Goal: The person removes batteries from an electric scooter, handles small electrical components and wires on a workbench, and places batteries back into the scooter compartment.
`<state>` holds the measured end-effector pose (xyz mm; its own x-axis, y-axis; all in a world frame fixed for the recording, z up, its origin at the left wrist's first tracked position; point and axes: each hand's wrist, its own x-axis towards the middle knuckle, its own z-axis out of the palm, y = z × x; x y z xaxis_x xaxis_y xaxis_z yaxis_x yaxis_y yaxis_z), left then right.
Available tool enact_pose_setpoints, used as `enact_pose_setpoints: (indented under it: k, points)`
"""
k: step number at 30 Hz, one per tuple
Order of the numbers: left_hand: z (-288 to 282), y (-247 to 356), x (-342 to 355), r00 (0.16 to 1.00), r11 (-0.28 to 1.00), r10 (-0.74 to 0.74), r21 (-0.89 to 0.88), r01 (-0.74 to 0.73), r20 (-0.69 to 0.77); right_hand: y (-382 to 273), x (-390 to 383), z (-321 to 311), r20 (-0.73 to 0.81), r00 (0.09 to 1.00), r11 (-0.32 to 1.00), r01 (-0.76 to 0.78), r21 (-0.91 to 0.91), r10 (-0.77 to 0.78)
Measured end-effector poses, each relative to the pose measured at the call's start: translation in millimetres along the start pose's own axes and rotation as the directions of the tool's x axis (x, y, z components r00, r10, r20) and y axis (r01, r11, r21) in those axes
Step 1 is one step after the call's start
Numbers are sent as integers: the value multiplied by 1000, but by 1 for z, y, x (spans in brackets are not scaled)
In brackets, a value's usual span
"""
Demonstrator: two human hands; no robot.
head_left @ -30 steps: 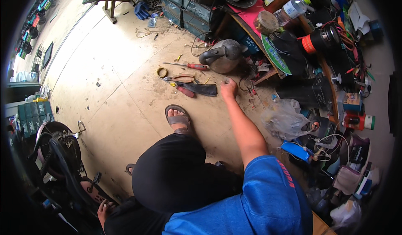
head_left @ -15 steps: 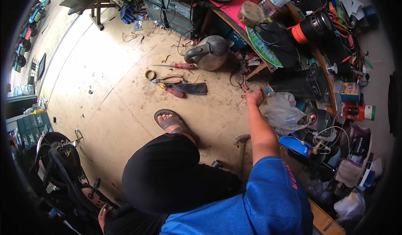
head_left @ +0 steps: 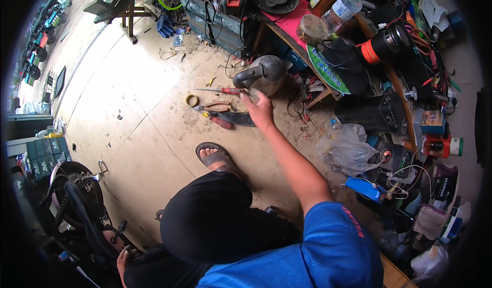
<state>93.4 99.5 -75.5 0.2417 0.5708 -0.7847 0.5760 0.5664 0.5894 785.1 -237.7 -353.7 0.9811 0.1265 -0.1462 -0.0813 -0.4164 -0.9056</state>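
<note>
The screwdriver [head_left: 227,90] is seen lying on the floor [head_left: 128,149], at 10 o'clock from the right hand [head_left: 260,108], its slim shaft pointed toward 9 o'clock and the butt of its red handle set close to the fingertips. It is judged to be light, stiff and hard to damage, with a handle that may feel smooth if greasy. It is best gripped around the thick of the handle; the thin shaft would offer a poorer hold and could roll.

The right hand is held palm-down with its fingers partly curled; whether the handle's end is touched or pinched cannot be made out. The left hand [head_left: 123,260] is half hidden at 7 o'clock near the rim, beside the black trouser leg, and its grip cannot be judged.

Access is crowded from 12 to 1 o'clock by a grey kettle [head_left: 272,77], bulky, probably hollow and easily nudged, its black handle turned toward the screwdriver. At 9 o'clock pliers [head_left: 218,104] and a yellowish ring [head_left: 192,101] are found; at 8 o'clock a red-handled tool [head_left: 222,122] is laid beside a black strip [head_left: 238,118], partly covered by the hand. Toward 2 o'clock reach is bounded by the cluttered counter [head_left: 285,35], and at 4 o'clock by a crumpled plastic bag [head_left: 346,147], soft and easily snagged.
</note>
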Motion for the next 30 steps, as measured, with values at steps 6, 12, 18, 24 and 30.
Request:
enact_pose_setpoints:
  k: [6, 12, 18, 24, 30]
  points:
    - [-51, -40, 5, 996, 1000, 16, 28, -14, -90, -29, 33, 66, 78, 971, 839, -235, 491, 227]
    - [-29, -28, -1, 995, 1000, -23, 17, 25, -98, -19, 31, 52, 56, 980, 966, -198, 167, 191]
    - [-19, -30, -4, 993, 998, -53, -28, 50, -109, 36, -31, -20, 55, 980, 946, 197, -259, -189]
    - [-12, -21, 3, 992, 997, -72, -34, 69, -104, 89, 50, -88, -107, 904, 800, 306, -516, -415]
    - [3, -2, 7, 991, 993, -107, -58, 102, -87, 132, 145, -77, 232, 963, 605, 265, -751, -134]
